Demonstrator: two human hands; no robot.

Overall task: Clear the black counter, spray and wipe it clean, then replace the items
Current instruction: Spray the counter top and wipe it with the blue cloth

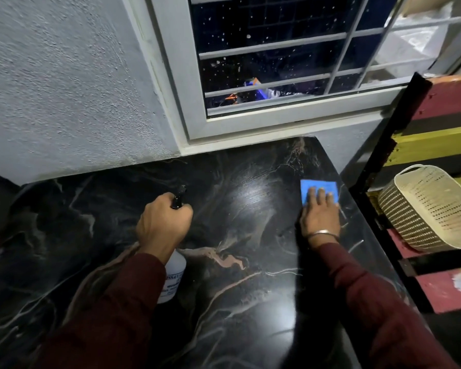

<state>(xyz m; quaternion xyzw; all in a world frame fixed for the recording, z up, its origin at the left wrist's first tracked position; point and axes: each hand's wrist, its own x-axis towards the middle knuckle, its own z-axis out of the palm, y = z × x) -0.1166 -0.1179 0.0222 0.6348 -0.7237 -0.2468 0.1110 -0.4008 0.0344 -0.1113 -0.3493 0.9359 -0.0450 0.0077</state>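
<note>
The black marbled counter (pixel 237 235) fills the lower part of the head view, below a window. My left hand (pixel 161 226) grips the neck of a clear spray bottle (pixel 173 272) with a black nozzle, its head pointing toward the wall. My right hand (pixel 320 214) lies flat with straight fingers on a blue cloth (pixel 317 186) near the counter's right edge. A metal bangle sits on that wrist. Both arms wear dark red sleeves.
A cream perforated basket (pixel 431 206) rests on striped steps (pixel 442 145) right of the counter. A white-framed barred window (pixel 290 62) and a textured grey wall (pixel 64 89) stand behind the counter.
</note>
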